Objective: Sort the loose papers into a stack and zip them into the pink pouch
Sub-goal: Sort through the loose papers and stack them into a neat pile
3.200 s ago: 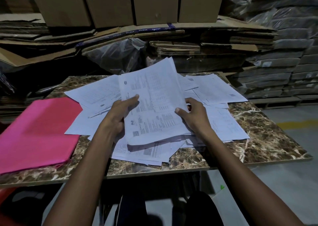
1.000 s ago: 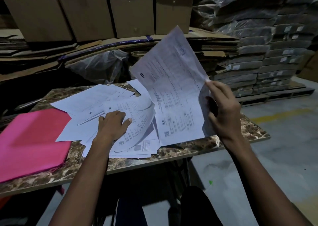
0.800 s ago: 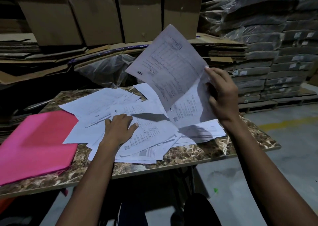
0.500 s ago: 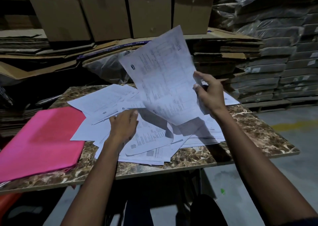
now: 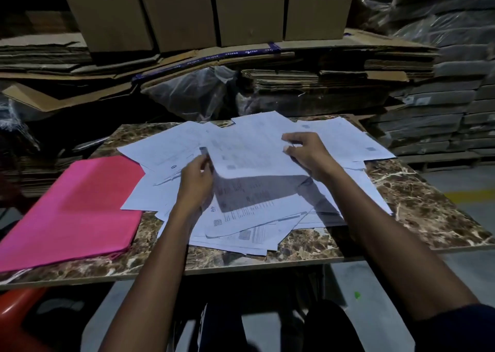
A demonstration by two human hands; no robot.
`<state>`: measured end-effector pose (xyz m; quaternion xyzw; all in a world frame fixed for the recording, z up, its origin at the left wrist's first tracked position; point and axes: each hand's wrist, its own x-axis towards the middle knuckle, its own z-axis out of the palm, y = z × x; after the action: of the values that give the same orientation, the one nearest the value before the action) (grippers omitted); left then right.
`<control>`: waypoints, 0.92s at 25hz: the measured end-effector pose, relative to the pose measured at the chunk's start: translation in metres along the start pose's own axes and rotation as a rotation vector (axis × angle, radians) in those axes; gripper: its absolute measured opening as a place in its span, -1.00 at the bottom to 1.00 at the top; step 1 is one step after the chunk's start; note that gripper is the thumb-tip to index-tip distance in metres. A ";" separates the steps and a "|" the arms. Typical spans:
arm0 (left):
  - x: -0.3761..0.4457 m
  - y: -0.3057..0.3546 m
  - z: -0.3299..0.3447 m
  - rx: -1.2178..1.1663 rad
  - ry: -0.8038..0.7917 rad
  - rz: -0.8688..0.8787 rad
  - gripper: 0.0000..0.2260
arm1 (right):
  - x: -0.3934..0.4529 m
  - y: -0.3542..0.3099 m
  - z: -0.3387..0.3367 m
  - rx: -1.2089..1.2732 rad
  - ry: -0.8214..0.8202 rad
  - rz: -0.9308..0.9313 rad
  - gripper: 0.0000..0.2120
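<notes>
Several loose white printed papers [image 5: 257,217] lie scattered over the middle of the brown marbled table [image 5: 417,207]. One sheet [image 5: 251,150] is held low and nearly flat above that pile. My left hand [image 5: 197,182] pinches its left edge, and my right hand [image 5: 308,150] grips its right edge. The held sheet throws a shadow on the papers below. A flat pink pouch [image 5: 72,212] rests on the table's left side, apart from both hands; I cannot make out its zip.
Cardboard boxes [image 5: 187,8] and flattened cardboard stacks [image 5: 334,78] rise behind the table. Wrapped bundles [image 5: 442,115] pile up at the right. A clear plastic bag [image 5: 192,91] sits behind the far edge. An orange object [image 5: 18,308] shows at the lower left.
The sheet that my right hand held upright has come down nearly flat over the pile. My left hand left the pile and now holds the sheet's left edge.
</notes>
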<state>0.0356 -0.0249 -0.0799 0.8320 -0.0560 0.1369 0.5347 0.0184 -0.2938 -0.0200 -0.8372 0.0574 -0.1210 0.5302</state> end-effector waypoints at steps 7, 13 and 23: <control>0.001 -0.011 -0.022 0.133 0.219 -0.077 -0.84 | -0.039 0.039 0.025 -0.462 -0.033 -0.178 -0.69; -0.007 -0.003 -0.017 0.408 0.108 -0.007 -0.75 | -0.044 0.041 0.031 -0.540 -0.098 -0.293 -0.62; -0.009 0.048 0.004 0.732 0.296 0.127 -0.67 | -0.018 0.028 0.008 -0.414 -0.031 -0.133 -0.55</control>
<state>0.0160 -0.0495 -0.0428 0.9338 0.0228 0.2989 0.1955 0.0041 -0.2946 -0.0516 -0.9320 0.0173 -0.1283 0.3386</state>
